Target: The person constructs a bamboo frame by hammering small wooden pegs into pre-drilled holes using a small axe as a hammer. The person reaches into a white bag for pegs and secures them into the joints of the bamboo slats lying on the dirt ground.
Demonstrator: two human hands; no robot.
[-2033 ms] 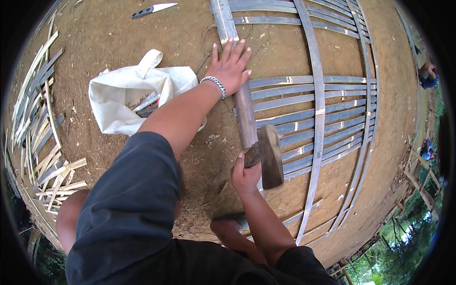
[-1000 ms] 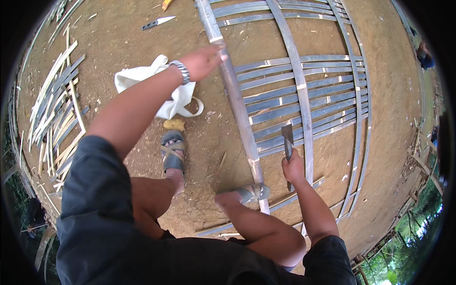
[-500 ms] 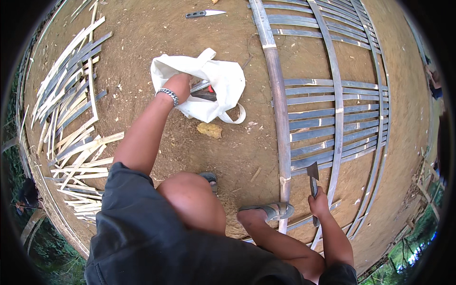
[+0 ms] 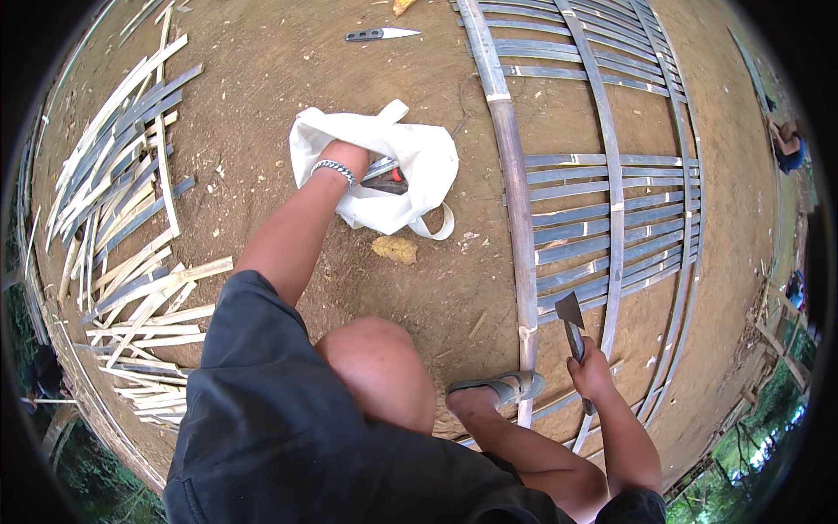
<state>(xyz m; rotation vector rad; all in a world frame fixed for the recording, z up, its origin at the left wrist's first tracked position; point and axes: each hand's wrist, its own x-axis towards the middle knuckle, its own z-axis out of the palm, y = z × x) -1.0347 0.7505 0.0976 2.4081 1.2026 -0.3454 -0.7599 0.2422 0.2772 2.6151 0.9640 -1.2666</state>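
My left hand (image 4: 351, 157), with a chain bracelet at the wrist, reaches into the mouth of a white cloth bag (image 4: 428, 162) on the dirt. Its fingers are hidden inside. Beside it in the bag lie metal tools (image 4: 381, 168), one with a red part (image 4: 398, 175); their kinds are unclear. At the lower right, my right hand (image 4: 591, 371) is closed around the handle of a hand tool with a flared dark blade (image 4: 569, 311). The blade points up and away from me, over the near end of a bamboo slat frame (image 4: 614, 210).
A knife (image 4: 382, 35) lies beyond the bag. Split bamboo strips (image 4: 122, 175) are heaped at the left. A thick bamboo pole (image 4: 509, 175) edges the frame, with my sandalled foot (image 4: 497, 389) by its near end. A yellow leaf (image 4: 394, 250) lies before the bag. Another person (image 4: 789, 147) is at far right.
My left hand has gone deeper into the bag, so its fingers no longer show. My right hand still grips the bladed tool. The whole view has shifted slightly.
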